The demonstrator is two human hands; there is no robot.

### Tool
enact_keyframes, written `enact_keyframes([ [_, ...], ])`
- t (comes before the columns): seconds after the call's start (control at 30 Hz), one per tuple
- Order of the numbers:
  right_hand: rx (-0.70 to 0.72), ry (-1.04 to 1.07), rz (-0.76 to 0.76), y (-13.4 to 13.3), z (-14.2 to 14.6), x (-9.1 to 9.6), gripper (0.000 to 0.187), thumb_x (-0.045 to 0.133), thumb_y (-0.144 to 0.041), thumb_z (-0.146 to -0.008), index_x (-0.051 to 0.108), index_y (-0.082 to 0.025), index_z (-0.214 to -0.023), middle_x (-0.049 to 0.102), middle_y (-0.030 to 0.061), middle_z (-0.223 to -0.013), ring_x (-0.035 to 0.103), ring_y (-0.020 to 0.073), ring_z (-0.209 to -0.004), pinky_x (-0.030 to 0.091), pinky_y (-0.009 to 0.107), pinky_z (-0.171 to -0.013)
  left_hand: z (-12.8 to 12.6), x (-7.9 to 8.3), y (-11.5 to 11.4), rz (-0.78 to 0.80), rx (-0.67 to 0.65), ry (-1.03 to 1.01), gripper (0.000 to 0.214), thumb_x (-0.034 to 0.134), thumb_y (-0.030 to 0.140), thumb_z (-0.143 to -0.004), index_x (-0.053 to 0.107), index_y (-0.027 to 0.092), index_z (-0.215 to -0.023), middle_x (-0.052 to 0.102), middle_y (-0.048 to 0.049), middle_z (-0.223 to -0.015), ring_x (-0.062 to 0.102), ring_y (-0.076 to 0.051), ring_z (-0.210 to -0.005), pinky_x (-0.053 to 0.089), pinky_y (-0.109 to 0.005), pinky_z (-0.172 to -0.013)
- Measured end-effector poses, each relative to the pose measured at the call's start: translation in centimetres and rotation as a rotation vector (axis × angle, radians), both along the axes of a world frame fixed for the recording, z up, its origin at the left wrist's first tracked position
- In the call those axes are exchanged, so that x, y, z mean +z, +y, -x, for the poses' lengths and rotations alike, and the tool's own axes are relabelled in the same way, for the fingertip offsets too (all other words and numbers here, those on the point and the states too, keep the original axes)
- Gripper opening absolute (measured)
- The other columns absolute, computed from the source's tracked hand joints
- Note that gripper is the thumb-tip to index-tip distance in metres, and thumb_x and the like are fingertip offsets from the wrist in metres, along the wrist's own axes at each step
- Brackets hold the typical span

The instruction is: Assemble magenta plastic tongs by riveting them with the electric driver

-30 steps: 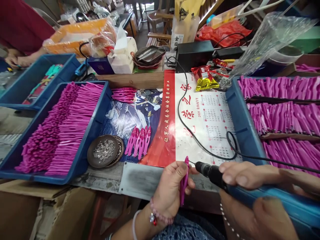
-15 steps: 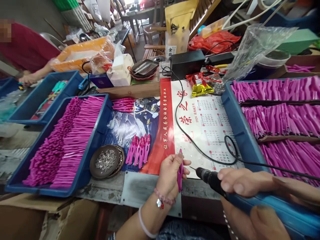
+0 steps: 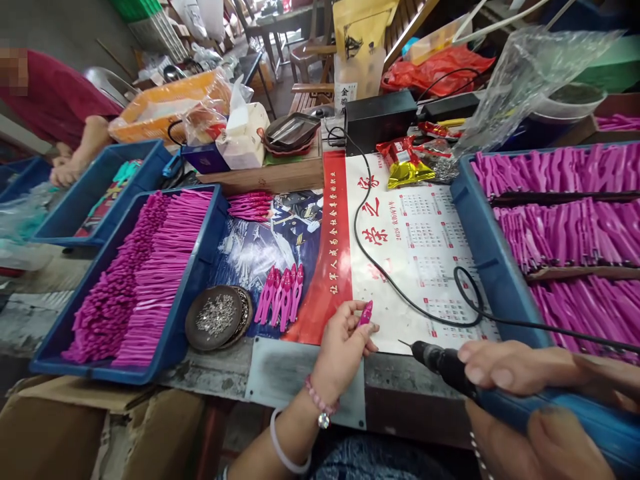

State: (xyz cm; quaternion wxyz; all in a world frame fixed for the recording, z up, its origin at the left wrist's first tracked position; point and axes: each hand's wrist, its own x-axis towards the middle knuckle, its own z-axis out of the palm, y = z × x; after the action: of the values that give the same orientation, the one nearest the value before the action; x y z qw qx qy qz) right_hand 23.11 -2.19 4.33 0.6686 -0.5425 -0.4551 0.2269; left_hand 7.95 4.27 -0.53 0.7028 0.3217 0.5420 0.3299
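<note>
Near the lower centre of the frame, the left hand (image 3: 343, 347) is pinching a magenta piece (image 3: 367, 313), whose glossy, tapering tip is showing above the thumb while the fingers are hiding its lower part. At lower right, the right hand (image 3: 540, 393) is gripping a blue-and-black power driver (image 3: 445, 365), its thin bit pointing left, apart from the piece. A printed calendar (image 3: 435, 227) is covering the middle of the worktop (image 3: 200, 373), and blue bins of magenta pieces are standing at left and right. A person in dark red (image 3: 65, 93) is sitting at upper left, partly cut off; the right edge is cropping the driver's rear.
</note>
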Motion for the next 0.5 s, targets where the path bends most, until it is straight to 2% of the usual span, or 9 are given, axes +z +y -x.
enact_keyframes([
  [0.1,0.014,-0.031,0.045,0.2,-1.0,0.5,0.019,0.071,-0.042,-0.084,0.064,-0.032,-0.071,0.058,-0.0014,-0.064,0.056,0.0227,-0.061,0.056,0.038,-0.078,0.1,0.0,0.2,0.036,-0.008,-0.026,0.033,0.074,0.026,-0.075,0.059,0.014,-0.102,0.067,-0.0017,-0.07,0.058,-0.01,-0.051,0.042,-0.019,-0.049],
  [0.2,0.067,-0.038,0.083,0.5,-1.2,1.1,0.02,0.071,-0.045,-0.083,0.066,-0.031,-0.07,0.061,0.0006,-0.063,0.062,0.0255,-0.063,0.059,0.043,-0.071,0.3,-0.1,0.3,0.138,0.02,-0.178,0.037,0.079,0.029,-0.071,0.055,0.015,-0.094,0.072,-0.0082,-0.081,0.06,-0.01,-0.052,0.043,-0.019,-0.048],
  [0.3,0.112,0.003,0.09,0.8,-0.1,1.6,0.016,0.074,-0.045,-0.079,0.065,-0.032,-0.075,0.063,0.0018,-0.066,0.066,0.0292,-0.073,0.06,0.046,-0.069,0.8,-0.2,0.4,0.218,0.032,-0.331,0.038,0.083,0.031,-0.068,0.055,0.014,-0.088,0.072,-0.009,-0.08,0.059,-0.008,-0.052,0.043,-0.017,-0.047],
  [0.4,0.13,0.023,0.109,1.1,0.8,1.8,0.016,0.074,-0.045,-0.078,0.065,-0.032,-0.078,0.064,0.0022,-0.068,0.068,0.03,-0.081,0.061,0.047,-0.073,1.3,-0.2,0.5,0.289,0.059,-0.434,0.031,0.079,0.034,-0.075,0.059,0.012,-0.083,0.067,-0.0039,-0.068,0.05,-0.005,-0.044,0.036,-0.015,-0.041],
  [0.5,0.127,0.021,0.121,1.0,0.4,1.2,0.014,0.073,-0.045,-0.079,0.066,-0.033,-0.08,0.064,0.0018,-0.069,0.067,0.0289,-0.082,0.061,0.046,-0.075,1.9,-0.2,0.6,0.484,0.046,-0.669,0.022,0.068,0.032,-0.087,0.062,0.011,-0.085,0.052,0.0043,-0.057,0.033,0.0,-0.035,0.024,-0.011,-0.036],
])
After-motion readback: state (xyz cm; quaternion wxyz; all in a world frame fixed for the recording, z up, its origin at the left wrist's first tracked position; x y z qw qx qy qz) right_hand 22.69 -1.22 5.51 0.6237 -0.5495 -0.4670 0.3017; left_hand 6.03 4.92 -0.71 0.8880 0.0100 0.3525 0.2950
